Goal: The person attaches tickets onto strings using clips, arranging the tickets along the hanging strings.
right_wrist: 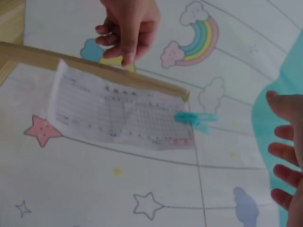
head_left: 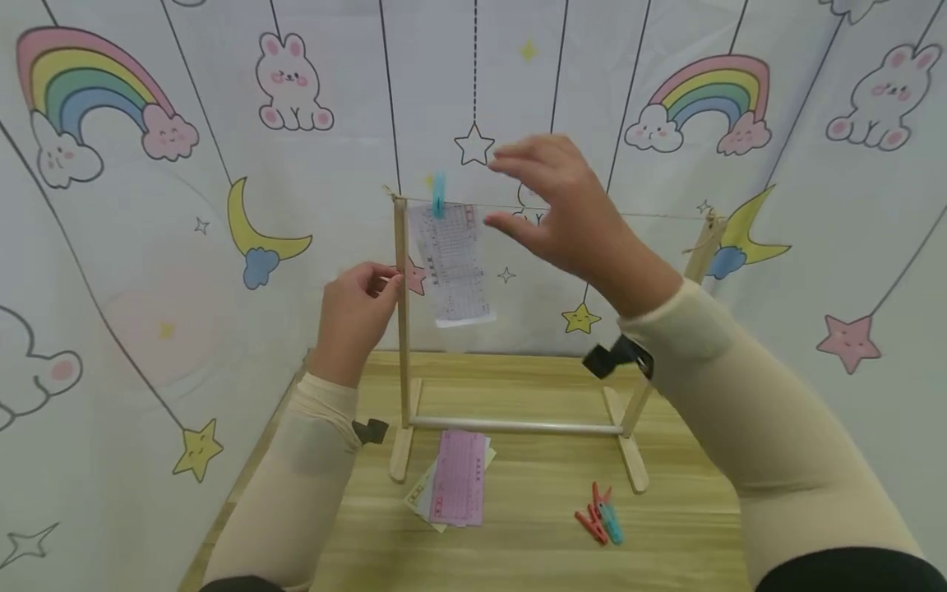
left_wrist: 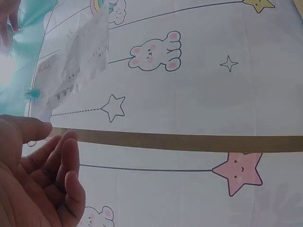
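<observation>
A white printed paper slip (head_left: 457, 263) hangs near the left end of a thin string, held by a turquoise clothespin (head_left: 439, 196). My left hand (head_left: 358, 316) is at the rack's left wooden post (head_left: 403, 329), its thumb and fingertips appearing to pinch the post lightly. In the left wrist view, the post (left_wrist: 189, 141) runs out from between the thumb and fingers. My right hand (head_left: 565, 205) is raised to the right of the slip, fingers spread and apart from it, holding nothing. The right wrist view shows the clothespin (right_wrist: 191, 117) across the slip's top edge.
On the wooden tabletop (head_left: 533, 526), a pink slip (head_left: 457, 477) lies over pale green ones, left of centre. Red clothespins (head_left: 592, 524) and a turquoise one (head_left: 610, 522) lie at right. A white rod (head_left: 518, 426) joins the rack's feet; a patterned backdrop (head_left: 348, 189) stands behind.
</observation>
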A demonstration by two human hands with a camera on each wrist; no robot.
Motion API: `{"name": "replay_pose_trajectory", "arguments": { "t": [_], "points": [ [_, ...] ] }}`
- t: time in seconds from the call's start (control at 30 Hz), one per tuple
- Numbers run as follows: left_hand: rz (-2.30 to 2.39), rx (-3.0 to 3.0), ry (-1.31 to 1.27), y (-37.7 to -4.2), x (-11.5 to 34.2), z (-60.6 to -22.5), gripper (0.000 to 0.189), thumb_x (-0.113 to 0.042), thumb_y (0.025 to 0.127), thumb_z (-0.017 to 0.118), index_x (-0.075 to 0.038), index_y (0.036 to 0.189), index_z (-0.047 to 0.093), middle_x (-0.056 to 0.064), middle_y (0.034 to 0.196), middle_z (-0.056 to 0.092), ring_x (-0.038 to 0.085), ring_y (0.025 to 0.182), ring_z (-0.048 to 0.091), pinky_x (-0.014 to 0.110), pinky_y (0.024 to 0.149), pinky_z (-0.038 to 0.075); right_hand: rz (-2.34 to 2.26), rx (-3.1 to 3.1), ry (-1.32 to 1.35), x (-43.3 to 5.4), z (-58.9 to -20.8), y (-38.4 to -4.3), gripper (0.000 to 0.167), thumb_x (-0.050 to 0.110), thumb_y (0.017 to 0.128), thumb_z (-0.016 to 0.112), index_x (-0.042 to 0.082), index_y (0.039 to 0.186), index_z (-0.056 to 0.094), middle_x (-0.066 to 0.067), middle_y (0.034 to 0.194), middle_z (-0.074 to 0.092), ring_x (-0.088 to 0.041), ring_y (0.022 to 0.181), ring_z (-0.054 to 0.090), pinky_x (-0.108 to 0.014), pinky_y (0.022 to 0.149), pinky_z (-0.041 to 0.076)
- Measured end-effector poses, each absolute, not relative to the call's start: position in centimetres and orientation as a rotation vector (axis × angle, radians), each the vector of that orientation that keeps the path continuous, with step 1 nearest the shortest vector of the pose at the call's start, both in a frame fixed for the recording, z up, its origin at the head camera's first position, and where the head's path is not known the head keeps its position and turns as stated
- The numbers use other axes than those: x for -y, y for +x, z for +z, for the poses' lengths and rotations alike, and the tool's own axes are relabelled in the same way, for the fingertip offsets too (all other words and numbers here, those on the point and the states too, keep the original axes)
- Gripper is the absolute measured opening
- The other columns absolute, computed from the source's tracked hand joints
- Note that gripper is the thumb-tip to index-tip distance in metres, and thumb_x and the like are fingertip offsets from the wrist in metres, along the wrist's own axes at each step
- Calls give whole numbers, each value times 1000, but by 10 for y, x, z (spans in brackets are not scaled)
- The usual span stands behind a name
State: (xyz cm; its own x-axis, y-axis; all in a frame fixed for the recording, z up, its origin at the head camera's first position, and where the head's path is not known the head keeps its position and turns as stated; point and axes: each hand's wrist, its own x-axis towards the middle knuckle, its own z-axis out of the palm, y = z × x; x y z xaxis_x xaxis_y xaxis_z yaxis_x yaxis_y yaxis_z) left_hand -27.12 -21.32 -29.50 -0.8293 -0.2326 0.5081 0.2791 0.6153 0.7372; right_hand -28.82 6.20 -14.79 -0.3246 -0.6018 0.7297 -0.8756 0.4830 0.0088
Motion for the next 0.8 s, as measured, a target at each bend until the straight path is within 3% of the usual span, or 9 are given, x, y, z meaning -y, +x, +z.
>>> {"name": "replay_pose_trajectory", "arguments": {
  "t": [0.13, 0.27, 0.4, 0.5, 0.57, 0.67, 0.8],
  "points": [
    [-1029, 2237, 29, -247, 206, -320, 21, -28, 100, 68, -9, 105, 74, 4, 87, 74, 19, 72, 66, 34, 59, 53, 490, 1819, 1340, -114, -203, -253, 41, 31, 96, 76, -1, 121, 72, -16, 123, 71, -34, 121, 60, -44, 111, 42],
    [-1023, 2337, 56, -219, 188, -369, 16, -26, 96, 71, -11, 100, 75, 1, 85, 74, 17, 70, 67, 35, 58, 55, 548, 1862, 1253, -169, -286, -236, 42, 39, 102, 67, 0, 113, 75, -14, 110, 73, -32, 103, 66, -32, 100, 46],
    [-1041, 2644, 100, -200, 159, -438, 26, -33, 93, 74, -10, 106, 75, 2, 89, 74, 18, 75, 67, 37, 64, 55, 638, 2138, 932, -220, -401, -225, 30, 28, 94, 79, 5, 111, 76, -7, 107, 73, -26, 96, 67, -28, 90, 52],
    [-1035, 2850, 96, -194, 142, -482, 43, -36, 88, 79, -3, 114, 72, 11, 99, 75, 28, 86, 70, 46, 74, 57, 706, 2358, 690, -239, -483, -212, 29, 13, 82, 87, 6, 109, 77, -3, 105, 74, -23, 92, 68, -35, 80, 58],
    [-1018, 2923, 91, -195, 135, -502, 52, -36, 85, 82, 2, 118, 69, 18, 107, 74, 35, 95, 70, 52, 82, 56, 777, 2477, 570, -242, -525, -204, 29, 10, 81, 88, 7, 108, 77, 0, 105, 74, -19, 90, 69, -38, 75, 60],
    [-1022, 2940, 137, -201, 129, -522, 62, -33, 81, 86, 5, 126, 65, 24, 114, 70, 41, 103, 66, 56, 90, 54, 878, 2560, 464, -241, -564, -201, 25, 15, 86, 86, 9, 108, 77, 3, 107, 74, -18, 94, 69, -39, 78, 60],
    [-995, 2907, 222, -208, 127, -537, 78, -33, 74, 92, 7, 133, 59, 26, 114, 63, 42, 102, 60, 56, 89, 52, 938, 2553, 455, -238, -584, -206, 25, 20, 87, 85, 12, 110, 77, 5, 111, 73, -22, 105, 68, -44, 91, 55]
  ]
}}
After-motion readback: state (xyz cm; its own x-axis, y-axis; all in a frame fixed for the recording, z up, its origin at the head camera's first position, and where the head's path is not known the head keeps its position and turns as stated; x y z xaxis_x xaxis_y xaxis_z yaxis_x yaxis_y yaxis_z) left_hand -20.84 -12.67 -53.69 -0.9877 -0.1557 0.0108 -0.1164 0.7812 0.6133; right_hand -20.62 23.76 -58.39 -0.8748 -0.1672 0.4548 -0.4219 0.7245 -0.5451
